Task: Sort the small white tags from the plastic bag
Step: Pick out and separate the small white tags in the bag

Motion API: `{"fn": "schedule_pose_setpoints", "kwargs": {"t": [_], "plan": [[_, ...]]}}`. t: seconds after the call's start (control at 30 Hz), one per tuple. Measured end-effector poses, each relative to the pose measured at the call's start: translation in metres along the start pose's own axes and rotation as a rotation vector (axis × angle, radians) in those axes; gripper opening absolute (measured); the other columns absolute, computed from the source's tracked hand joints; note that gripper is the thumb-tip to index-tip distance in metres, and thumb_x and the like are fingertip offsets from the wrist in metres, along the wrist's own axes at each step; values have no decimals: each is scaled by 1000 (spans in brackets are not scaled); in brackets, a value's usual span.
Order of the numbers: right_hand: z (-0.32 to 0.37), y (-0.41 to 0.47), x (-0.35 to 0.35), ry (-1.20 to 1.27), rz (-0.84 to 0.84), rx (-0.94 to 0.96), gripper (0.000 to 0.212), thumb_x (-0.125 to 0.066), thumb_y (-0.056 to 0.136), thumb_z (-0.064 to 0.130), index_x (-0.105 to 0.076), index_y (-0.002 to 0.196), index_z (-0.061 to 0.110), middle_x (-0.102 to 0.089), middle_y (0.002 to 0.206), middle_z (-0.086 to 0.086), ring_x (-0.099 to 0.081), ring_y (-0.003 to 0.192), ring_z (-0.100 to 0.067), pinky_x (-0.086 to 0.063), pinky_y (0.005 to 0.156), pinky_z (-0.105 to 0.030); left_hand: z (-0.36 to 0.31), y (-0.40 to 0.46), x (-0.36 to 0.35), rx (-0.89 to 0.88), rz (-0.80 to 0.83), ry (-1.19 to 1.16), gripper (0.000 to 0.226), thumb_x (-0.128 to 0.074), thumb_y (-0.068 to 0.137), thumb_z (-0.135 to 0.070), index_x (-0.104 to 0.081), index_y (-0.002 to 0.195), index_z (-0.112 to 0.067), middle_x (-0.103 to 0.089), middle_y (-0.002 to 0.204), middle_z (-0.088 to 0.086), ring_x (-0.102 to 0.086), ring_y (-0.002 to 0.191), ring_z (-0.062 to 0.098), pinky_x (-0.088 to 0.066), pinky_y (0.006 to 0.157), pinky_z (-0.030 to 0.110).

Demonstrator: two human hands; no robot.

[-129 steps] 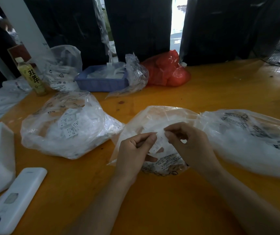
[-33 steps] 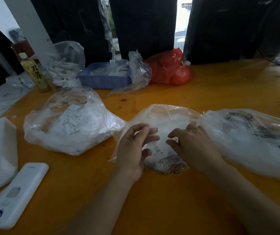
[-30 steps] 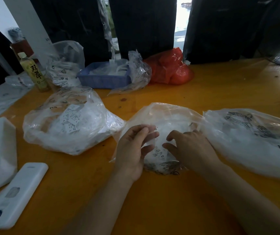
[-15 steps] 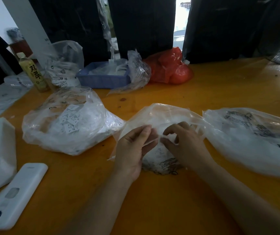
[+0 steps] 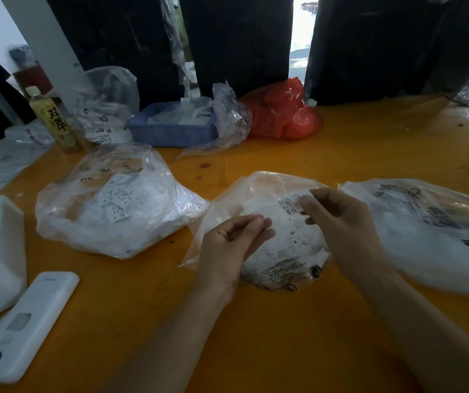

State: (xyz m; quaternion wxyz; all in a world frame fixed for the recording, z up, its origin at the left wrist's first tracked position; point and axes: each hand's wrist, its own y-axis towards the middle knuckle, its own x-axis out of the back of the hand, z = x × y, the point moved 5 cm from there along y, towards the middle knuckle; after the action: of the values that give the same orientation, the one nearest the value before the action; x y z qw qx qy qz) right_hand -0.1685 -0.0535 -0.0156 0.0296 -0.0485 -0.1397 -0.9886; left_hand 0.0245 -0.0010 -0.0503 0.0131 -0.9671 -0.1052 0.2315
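Head view looks down on an orange bench [image 5: 341,154] where a clear plastic bag [image 5: 258,194] lies in the middle, directly in front of the person, with white tags [image 5: 287,242] heaped inside it. Both hands work over this bag, near each other but not touching. The right hand [image 5: 338,222] is raised a little and pinches one small white tag [image 5: 291,204] between thumb and fingertips, the printed side facing up (the print is too small to read). The left hand [image 5: 227,245] sits just beside it at the bag's near left edge, fingers curled with thumb against fingertips; whether it grips the bag film or another tag I cannot tell.

A second bag of tags [image 5: 114,205] rests on the bench to the left, and a third bag [image 5: 432,228] lies to the right, just beside the middle one. At the far side stand a blue tray [image 5: 170,131] with a crumpled clear bag beside it, a red bag [image 5: 281,114] and a drink bottle [image 5: 54,120]. A white remote-like device [image 5: 26,327] lies at the near left corner.
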Motion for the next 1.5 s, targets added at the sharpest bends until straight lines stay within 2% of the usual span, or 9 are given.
{"fn": "schedule_pose_setpoints", "kwargs": {"t": [0.13,0.33,0.57,0.7,0.83,1.03,1.17,1.37,1.5], "plan": [[13,-2,2,47,-19,92,11,-69,96,19,-72,99,29,-75,86,5,-73,79,-11,-55,72,-16,1,1,-1,-5,32,30,24,-84,80,-24,-85,101,-13,-80,110,17,-78,105,32,-62,88,26],[20,-5,-5,-16,75,148,15,-69,95,12,-71,102,25,-76,88,7,-75,83,-10,-57,74,-17,2,-1,-3,-18,68,95,28,-84,82,-23,-83,108,-12,-80,112,15,-78,108,28,-61,90,24],[21,-9,-10,-289,52,209,15,-69,94,18,-70,105,28,-73,90,16,-71,87,-4,-59,78,-25,0,-2,-4,-60,93,192,26,-83,83,-26,-83,107,-16,-82,109,10,-78,106,24,-60,91,23],[24,-10,-12,-411,64,265,15,-69,95,16,-73,108,22,-71,94,19,-68,89,1,-53,79,-12,0,-2,-2,-84,77,231,31,-81,84,-27,-81,111,-13,-82,107,9,-79,105,24,-61,92,26],[24,-12,-14,-457,110,286,16,-68,96,14,-73,107,24,-66,94,27,-63,95,7,-47,78,-4,1,-1,1,-82,44,269,17,-77,94,-17,-80,111,-14,-83,98,9,-80,97,22,-64,81,26],[20,-13,-21,-526,209,296,25,-64,98,21,-71,122,26,-69,103,15,-64,95,-1,-53,85,-14,-3,-3,2,-97,25,369,14,-78,95,-23,-78,106,-31,-83,96,-3,-80,92,14,-63,63,24],[16,-12,-17,-446,119,210,22,-70,95,26,-65,116,31,-66,96,21,-64,89,3,-52,78,-10,-3,-4,1,-83,20,360,14,-78,95,-24,-79,107,-30,-83,97,-2,-81,90,17,-62,60,24],[16,-15,-26,-447,242,246,17,-67,95,29,-75,110,27,-70,96,22,-65,92,3,-51,79,-9,-7,-4,0,-92,-6,356,16,-80,92,-26,-85,94,-41,-82,102,-9,-78,93,10,-62,59,24],[14,-17,-27,-450,277,211,18,-70,94,28,-71,109,39,-69,92,22,-65,89,5,-51,77,-7,-7,-3,1,-66,-28,305,15,-80,91,-27,-85,95,-40,-81,105,-15,-76,96,6,-62,61,24]]}}
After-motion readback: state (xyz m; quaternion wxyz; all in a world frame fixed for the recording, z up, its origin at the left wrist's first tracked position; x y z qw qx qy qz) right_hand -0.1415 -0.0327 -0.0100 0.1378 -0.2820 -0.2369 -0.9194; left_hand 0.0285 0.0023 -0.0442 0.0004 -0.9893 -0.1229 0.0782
